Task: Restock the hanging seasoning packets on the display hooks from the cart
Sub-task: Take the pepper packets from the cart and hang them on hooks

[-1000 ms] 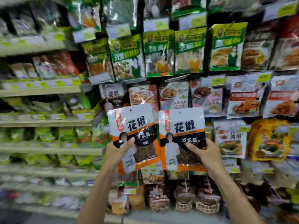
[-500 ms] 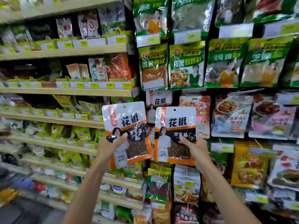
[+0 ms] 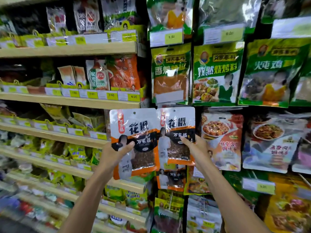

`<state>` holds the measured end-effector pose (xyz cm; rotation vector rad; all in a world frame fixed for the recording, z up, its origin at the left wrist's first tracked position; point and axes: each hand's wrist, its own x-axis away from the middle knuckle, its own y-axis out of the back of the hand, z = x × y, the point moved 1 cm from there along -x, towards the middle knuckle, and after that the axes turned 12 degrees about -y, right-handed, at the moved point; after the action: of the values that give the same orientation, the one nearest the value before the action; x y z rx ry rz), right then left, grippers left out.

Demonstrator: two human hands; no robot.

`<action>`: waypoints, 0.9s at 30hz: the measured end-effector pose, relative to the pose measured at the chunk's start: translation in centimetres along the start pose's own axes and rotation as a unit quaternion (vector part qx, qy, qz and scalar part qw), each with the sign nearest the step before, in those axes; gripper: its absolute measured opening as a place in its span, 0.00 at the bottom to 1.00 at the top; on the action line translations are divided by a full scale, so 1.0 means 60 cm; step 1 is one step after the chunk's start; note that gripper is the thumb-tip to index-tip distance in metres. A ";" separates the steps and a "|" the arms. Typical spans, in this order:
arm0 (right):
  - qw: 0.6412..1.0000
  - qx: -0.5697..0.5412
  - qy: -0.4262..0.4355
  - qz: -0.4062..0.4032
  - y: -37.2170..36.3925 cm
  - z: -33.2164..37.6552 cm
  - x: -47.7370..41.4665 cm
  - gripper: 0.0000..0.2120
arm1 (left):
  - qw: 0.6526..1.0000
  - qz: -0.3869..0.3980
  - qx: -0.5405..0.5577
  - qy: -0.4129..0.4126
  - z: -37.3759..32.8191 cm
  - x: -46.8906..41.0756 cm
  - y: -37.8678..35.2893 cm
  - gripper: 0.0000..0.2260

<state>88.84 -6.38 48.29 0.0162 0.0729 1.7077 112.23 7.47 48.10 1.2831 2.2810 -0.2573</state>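
The left hand (image 3: 116, 153) has its fingers closed on one pepper packet (image 3: 134, 132) near its lower left edge. The right hand (image 3: 196, 148) pinches a second packet (image 3: 176, 128) at its right edge. Both packets have risen since a second ago and now sit just under the green packets (image 3: 170, 73), above a matching hung packet (image 3: 171, 179), so hooking looks close. Each stands upright with its long axis vertical, hang hole on top and print facing the wearer.

Green packets (image 3: 170, 73) hang in a tight row just above the left packet (image 3: 134, 118) and right packet (image 3: 181, 118), leaving barely a slit over their tops. A wooden shelf (image 3: 70, 102) crowds the left side, an orange packet (image 3: 222, 142) the right, with one narrow dark gap beside it. Open air lies only on the near side.
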 end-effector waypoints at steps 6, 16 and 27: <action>1.000 0.002 0.002 -0.015 -0.017 -0.014 -0.033 0.03 | 1.000 0.001 -0.017 -0.006 0.021 -0.035 -0.004 0.21; 0.997 -0.039 -0.011 -0.058 -0.038 -0.033 -0.047 0.28 | 0.998 0.054 0.009 -0.023 0.057 -0.075 0.017 0.21; 0.993 -0.061 -0.056 -0.082 -0.056 -0.022 -0.062 0.17 | 0.997 0.068 0.034 -0.012 0.074 -0.086 0.009 0.21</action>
<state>92.61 -9.68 46.87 0.0142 -0.1109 1.5416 116.39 2.17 46.99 1.4545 2.1717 -0.3025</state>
